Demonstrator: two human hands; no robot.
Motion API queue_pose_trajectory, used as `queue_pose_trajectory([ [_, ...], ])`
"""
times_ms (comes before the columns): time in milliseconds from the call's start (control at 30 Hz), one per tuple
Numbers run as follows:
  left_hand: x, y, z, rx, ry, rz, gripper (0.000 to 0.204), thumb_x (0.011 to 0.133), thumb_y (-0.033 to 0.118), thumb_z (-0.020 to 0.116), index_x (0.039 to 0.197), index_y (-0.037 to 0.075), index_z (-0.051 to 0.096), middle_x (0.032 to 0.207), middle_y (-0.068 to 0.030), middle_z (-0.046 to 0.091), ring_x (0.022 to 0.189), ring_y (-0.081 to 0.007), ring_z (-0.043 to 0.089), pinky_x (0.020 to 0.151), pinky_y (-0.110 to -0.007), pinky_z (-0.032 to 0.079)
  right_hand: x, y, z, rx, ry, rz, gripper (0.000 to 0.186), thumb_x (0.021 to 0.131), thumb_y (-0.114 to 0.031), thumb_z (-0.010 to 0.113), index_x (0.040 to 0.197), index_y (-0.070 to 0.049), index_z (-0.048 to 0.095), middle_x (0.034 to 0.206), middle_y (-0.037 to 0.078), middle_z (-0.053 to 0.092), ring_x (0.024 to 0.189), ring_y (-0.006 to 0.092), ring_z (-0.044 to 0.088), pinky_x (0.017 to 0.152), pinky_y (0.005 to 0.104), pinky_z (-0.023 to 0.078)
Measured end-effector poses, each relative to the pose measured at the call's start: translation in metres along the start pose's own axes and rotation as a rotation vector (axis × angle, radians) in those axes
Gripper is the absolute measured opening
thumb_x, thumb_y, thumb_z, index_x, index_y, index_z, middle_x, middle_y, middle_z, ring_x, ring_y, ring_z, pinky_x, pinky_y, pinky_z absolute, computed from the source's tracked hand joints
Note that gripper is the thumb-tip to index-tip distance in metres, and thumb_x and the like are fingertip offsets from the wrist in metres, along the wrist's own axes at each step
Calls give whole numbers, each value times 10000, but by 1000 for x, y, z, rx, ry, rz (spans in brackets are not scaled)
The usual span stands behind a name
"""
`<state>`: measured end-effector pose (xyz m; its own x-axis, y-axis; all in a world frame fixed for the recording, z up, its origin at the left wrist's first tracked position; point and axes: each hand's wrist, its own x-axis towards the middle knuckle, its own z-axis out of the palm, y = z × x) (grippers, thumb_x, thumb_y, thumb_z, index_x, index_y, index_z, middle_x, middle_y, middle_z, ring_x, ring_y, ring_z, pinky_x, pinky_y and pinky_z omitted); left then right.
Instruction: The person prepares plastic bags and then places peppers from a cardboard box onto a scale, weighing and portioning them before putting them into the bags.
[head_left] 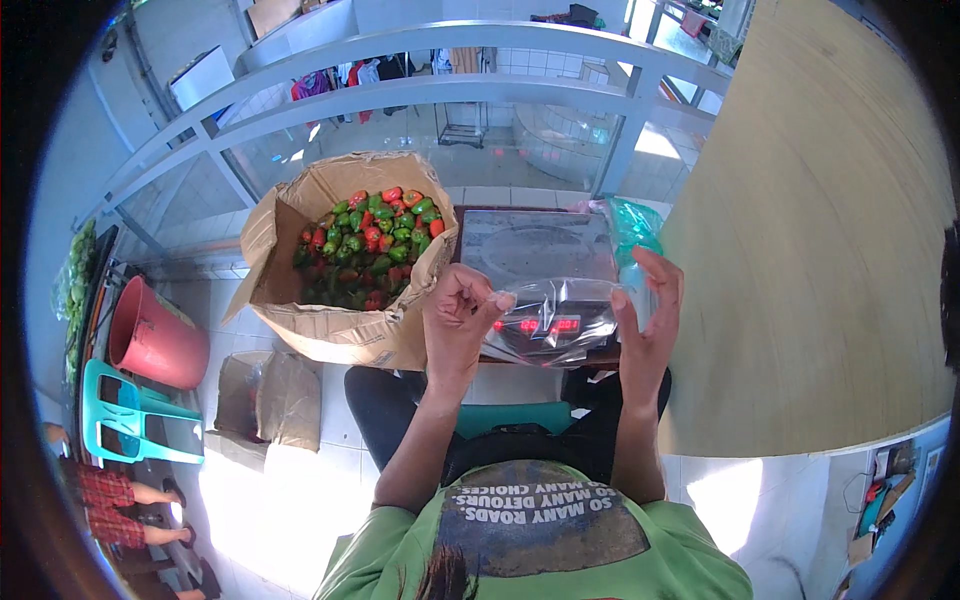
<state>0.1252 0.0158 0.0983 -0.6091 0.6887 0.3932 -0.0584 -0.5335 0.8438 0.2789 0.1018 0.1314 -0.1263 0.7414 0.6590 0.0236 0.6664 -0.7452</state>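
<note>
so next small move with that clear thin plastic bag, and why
Perhaps tease the clear thin plastic bag open: the left hand and right hand hold it stretched between them, no contents show, and loose red and green peppers sit nearby in a brown cardboard box.

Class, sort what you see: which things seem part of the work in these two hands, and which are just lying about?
Likely part of the work:
clear plastic bag, pinched by the left hand, with the right hand at its other side
scale with red digits
red and green peppers in the large cardboard box

Apparently just lying about:
red bin
turquoise chair
smaller cardboard box
hanging clothes
</note>
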Motion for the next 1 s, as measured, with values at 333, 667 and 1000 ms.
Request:
queue_pose_trajectory([
  [333,-6,-6,4,-32,-232,-103,243,728,71,672,704,89,431,748,-1,423,712,-79,405,650,-190,324,-15,13,20,211,-676,-13,142,762,-141,610,878,-65,581,885,65,540,876,197,490,802,310,367],
  [667,-11,-13,5,-288,-247,-299,244,810,205,623,747,100,413,726,18,414,647,-51,395,586,-186,320,-29,27,29,998,-590,491,112,850,-131,539,837,-48,464,798,18,484,754,98,454,724,237,356],
  [1000,-11,-15,-2,-52,-573,-410,144,853,184,567,812,83,473,665,61,443,570,-3,360,493,-162,267,-21,42,20,1151,-500,579,146,848,-157,562,875,-64,453,694,-17,457,643,52,458,551,190,364],
])
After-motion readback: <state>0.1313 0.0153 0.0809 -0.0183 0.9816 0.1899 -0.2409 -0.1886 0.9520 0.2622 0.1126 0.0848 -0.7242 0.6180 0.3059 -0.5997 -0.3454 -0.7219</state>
